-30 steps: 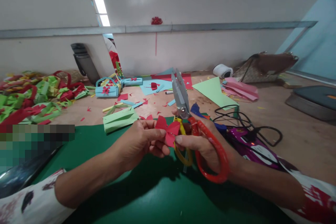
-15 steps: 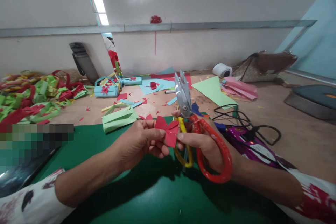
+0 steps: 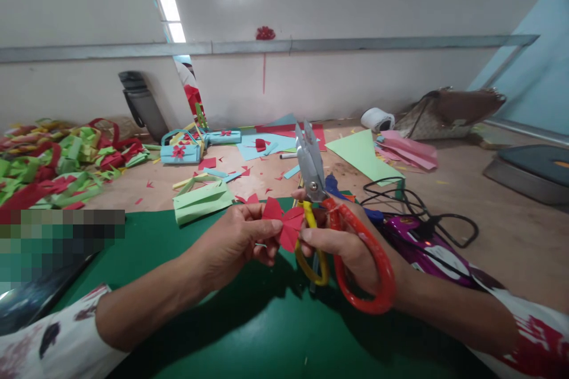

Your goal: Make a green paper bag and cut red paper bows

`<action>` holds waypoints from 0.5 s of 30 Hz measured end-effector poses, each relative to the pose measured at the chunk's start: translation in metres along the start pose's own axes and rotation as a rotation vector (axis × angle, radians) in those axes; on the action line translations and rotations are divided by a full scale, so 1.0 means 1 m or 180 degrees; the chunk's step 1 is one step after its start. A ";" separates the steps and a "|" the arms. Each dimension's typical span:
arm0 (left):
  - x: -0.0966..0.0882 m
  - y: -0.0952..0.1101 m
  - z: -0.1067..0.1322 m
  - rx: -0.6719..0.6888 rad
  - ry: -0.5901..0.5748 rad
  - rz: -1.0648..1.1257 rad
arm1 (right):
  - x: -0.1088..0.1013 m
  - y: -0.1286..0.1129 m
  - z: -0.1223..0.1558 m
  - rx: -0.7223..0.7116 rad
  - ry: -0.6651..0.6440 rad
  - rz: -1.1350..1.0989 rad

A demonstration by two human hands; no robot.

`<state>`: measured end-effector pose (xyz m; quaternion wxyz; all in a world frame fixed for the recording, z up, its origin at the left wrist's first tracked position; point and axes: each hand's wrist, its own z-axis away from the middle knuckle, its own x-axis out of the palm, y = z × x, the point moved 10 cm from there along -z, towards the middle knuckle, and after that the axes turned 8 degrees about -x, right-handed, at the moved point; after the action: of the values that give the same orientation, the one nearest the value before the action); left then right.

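Between my hands is a small red paper flower (image 3: 291,228) with pointed petals. My left hand (image 3: 242,231) pinches its left petals between thumb and fingers. My right hand (image 3: 351,243) is closed on a pair of scissors (image 3: 311,166) with one yellow and one red handle, blades pointing up and away. The right thumb and fingertips also come up to the flower's right edge; whether they grip it I cannot tell. Just left of the flower, a light green folded paper purse (image 3: 202,200) lies at the far edge of the green mat (image 3: 231,331).
Blue paper purses (image 3: 180,154) stand behind, near a dark bottle (image 3: 142,106). Coloured paper strips (image 3: 57,166) are heaped at left. Green paper (image 3: 362,153) and pink sheets (image 3: 409,148) lie at right, with a purple power strip (image 3: 413,243), black cable (image 3: 448,216) and handbag (image 3: 453,112).
Both hands keep their hold, with the scissors still in the right. The right thumb has dropped slightly along the flower's edge. The whole view has shifted very little.
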<state>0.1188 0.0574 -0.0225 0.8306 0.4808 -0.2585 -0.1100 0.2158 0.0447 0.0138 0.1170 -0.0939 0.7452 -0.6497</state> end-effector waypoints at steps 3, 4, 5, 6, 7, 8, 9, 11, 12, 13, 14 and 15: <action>0.001 0.000 -0.001 0.0014 -0.0046 0.0048 | -0.002 0.003 -0.001 -0.0031 0.0042 -0.0043; 0.000 0.000 -0.001 0.0012 -0.0052 0.0051 | -0.002 0.003 -0.001 -0.0034 0.0043 -0.0051; 0.000 -0.001 -0.001 0.0007 -0.0051 0.0048 | -0.002 0.003 -0.001 -0.0046 0.0036 -0.0054; 0.000 -0.001 -0.002 0.0002 -0.0051 0.0043 | -0.002 0.002 -0.001 -0.0054 0.0031 -0.0057; -0.001 -0.001 -0.002 0.0001 -0.0056 0.0039 | -0.002 0.001 -0.001 -0.0057 0.0032 -0.0062; -0.001 -0.002 -0.003 0.0003 -0.0067 0.0041 | -0.002 0.001 -0.001 -0.0051 0.0043 -0.0074; -0.001 -0.002 -0.003 0.0004 -0.0084 0.0041 | -0.003 0.000 0.000 -0.0039 0.0060 -0.0085; 0.000 -0.002 -0.004 0.0008 -0.0117 0.0056 | -0.003 0.000 0.000 0.0001 0.0077 -0.0099; 0.000 -0.002 -0.004 0.0010 -0.0122 0.0065 | -0.003 0.000 0.000 0.0013 0.0085 -0.0117; 0.000 -0.002 -0.004 0.0005 -0.0122 0.0072 | -0.002 0.001 0.000 0.0029 0.0083 -0.0143; 0.000 -0.002 -0.004 0.0000 -0.0125 0.0079 | -0.002 0.001 0.000 0.0045 0.0085 -0.0181; 0.000 -0.002 -0.004 -0.0005 -0.0126 0.0086 | -0.003 0.002 -0.001 0.0055 0.0096 -0.0226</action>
<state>0.1214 0.0595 -0.0263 0.8271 0.4744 -0.2813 -0.1085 0.2183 0.0464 0.0118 0.0834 -0.1094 0.7375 -0.6612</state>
